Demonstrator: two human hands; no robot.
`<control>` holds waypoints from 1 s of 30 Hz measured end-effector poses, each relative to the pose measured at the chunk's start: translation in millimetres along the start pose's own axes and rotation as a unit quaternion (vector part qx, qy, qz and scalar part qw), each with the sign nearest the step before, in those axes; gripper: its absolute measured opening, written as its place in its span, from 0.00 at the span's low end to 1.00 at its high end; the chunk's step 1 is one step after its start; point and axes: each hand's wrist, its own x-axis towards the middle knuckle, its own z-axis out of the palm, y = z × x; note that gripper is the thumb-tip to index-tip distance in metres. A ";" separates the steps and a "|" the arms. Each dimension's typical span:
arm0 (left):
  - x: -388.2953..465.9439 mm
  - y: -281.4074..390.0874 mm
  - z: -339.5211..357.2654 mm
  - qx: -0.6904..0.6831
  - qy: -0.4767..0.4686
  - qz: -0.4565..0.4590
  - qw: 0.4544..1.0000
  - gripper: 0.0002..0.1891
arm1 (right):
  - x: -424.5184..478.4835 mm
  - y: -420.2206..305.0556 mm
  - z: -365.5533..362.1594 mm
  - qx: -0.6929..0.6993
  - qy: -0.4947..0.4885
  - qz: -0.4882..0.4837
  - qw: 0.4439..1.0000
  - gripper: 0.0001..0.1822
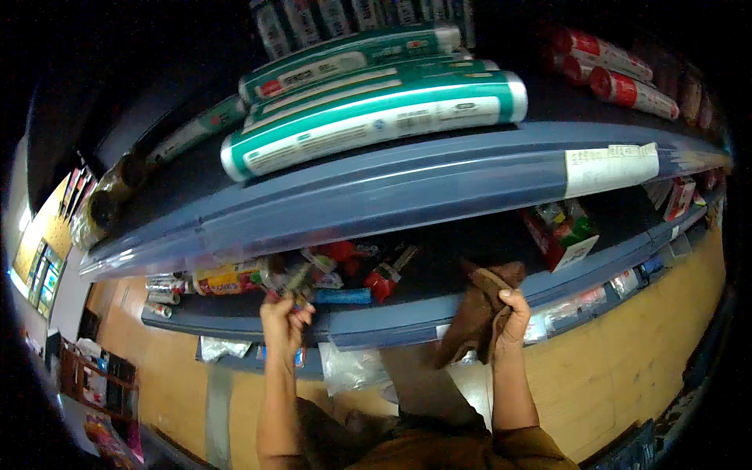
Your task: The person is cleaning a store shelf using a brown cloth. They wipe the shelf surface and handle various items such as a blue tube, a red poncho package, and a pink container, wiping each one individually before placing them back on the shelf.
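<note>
My left hand is at the front edge of the middle shelf, its fingers closed on a small crinkled packet. In my right hand a brown cloth hangs over the edge of that shelf. Between the hands lie a blue packet and a red packet on the dark shelf surface. A yellow printed roll lies left of my left hand.
Green-and-white rolls lie on the upper shelf, with red-and-white rolls at its right. An open box of packets stands on the middle shelf. Plastic bags sit on the lowest shelf.
</note>
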 end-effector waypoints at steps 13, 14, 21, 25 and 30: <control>146.0 -29.6 -39.0 0.853 0.003 0.253 0.456 0.20 | 54.5 -37.6 -46.7 -0.659 0.088 -0.329 0.671 0.18; 147.3 -31.5 -32.3 0.841 0.002 0.264 0.472 0.20 | 57.9 -35.4 -46.3 -0.709 0.084 -0.311 0.627 0.19; 168.9 -60.8 38.0 0.729 0.013 0.159 0.665 0.20 | 61.5 -22.0 -59.8 -0.739 0.110 -0.300 0.593 0.19; 169.1 -71.2 49.7 0.716 0.017 0.138 0.685 0.20 | 62.5 -21.3 -62.8 -0.722 0.106 -0.321 0.604 0.18; 167.1 -77.7 57.3 0.708 0.016 0.133 0.693 0.20 | 64.3 -19.5 -63.3 -0.719 0.112 -0.295 0.620 0.20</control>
